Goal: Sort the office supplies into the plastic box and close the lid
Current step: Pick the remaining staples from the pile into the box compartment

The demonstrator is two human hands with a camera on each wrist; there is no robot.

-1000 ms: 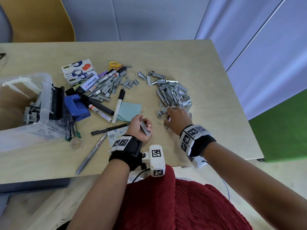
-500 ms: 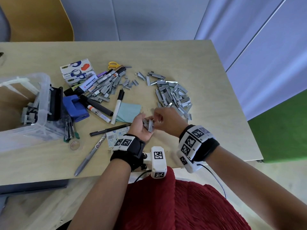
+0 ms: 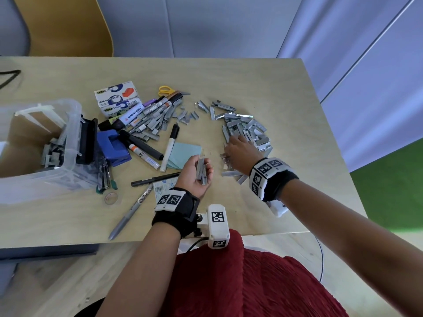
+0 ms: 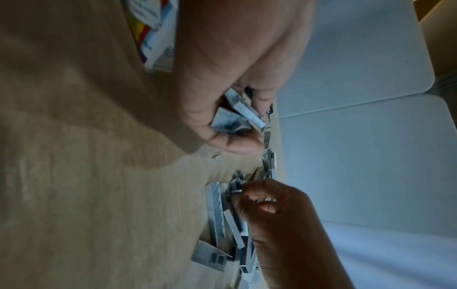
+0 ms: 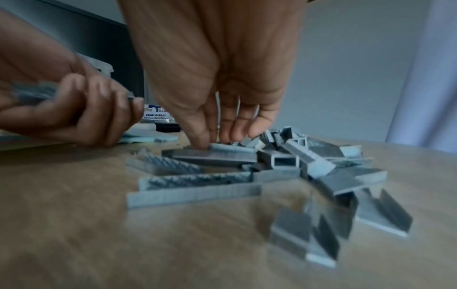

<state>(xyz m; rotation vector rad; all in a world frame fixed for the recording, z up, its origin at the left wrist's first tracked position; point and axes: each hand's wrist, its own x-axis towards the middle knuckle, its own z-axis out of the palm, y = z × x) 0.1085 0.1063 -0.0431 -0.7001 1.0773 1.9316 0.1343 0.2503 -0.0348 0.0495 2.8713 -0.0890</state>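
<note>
The clear plastic box (image 3: 75, 124) stands open at the table's left with staple strips inside. A heap of grey staple strips (image 3: 249, 129) lies on the right of the table. My left hand (image 3: 202, 167) is palm-up near the front middle, its fingers curled around a bundle of staple strips (image 3: 201, 171), which the left wrist view also shows as held strips (image 4: 243, 115). My right hand (image 3: 232, 147) reaches into the near edge of the heap. There its thumb and fingertips (image 5: 205, 140) pinch one staple strip (image 5: 222, 155) lying on the table.
A second scatter of staples (image 3: 155, 124) lies among markers (image 3: 142, 145), two tape dispenser cartons (image 3: 116, 99), yellow scissors (image 3: 166, 90) and a blue hole punch (image 3: 112, 145). Teal sticky notes (image 3: 185, 154), pens (image 3: 130, 213) and a tape roll (image 3: 111, 198) lie nearer. A chair (image 3: 66, 26) stands behind.
My right hand left my left hand, where it had brought strips, and moved right, back to the heap. My left hand stayed in place and holds a bigger bundle.
</note>
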